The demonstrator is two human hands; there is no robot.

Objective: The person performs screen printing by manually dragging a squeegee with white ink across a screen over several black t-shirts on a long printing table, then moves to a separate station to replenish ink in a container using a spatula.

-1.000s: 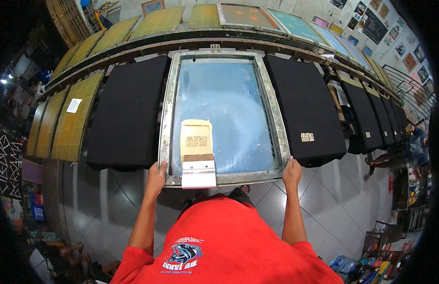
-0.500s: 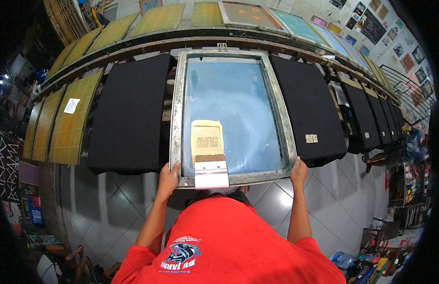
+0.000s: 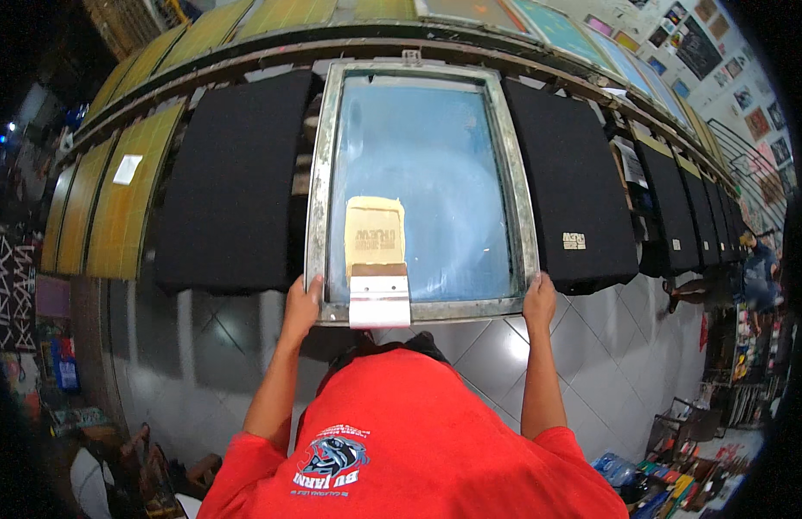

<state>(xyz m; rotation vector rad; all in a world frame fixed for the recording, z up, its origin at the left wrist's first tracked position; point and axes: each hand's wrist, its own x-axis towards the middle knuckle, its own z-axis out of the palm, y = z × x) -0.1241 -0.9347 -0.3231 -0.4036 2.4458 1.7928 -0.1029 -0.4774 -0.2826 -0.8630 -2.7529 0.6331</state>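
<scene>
Framed screen [image 3: 427, 164], 12 o'clock of the torso, clamped by left hand [image 3: 302, 300] near its 7, right hand [image 3: 539, 297] near 5; tilting could slide the squeegee [image 3: 380, 303] off its 6 o'clock edge.

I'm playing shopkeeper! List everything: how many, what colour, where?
Screen: one, blue, grey-framed, centre
Ink patch: one, pale yellow, screen's lower left
Squeegee: one, silvery, below ink patch
Cloths: several, black, beside screen
Prints: several, cream, right-hand cloths
Boards: several, yellowish, left and top
Other screens: several, mixed, top right
Papers: at least two, white, left and right
Pictures: many, mixed, upper-right wall
Floor: one, grey, lower half
Clutter: uncountable, mixed, lower corners
Co-worker: one, bluish clothes, far right
Shirt: one, red, bottom
Left hand: one, bare, screen's left edge
Right hand: one, bare, screen's right edge
</scene>
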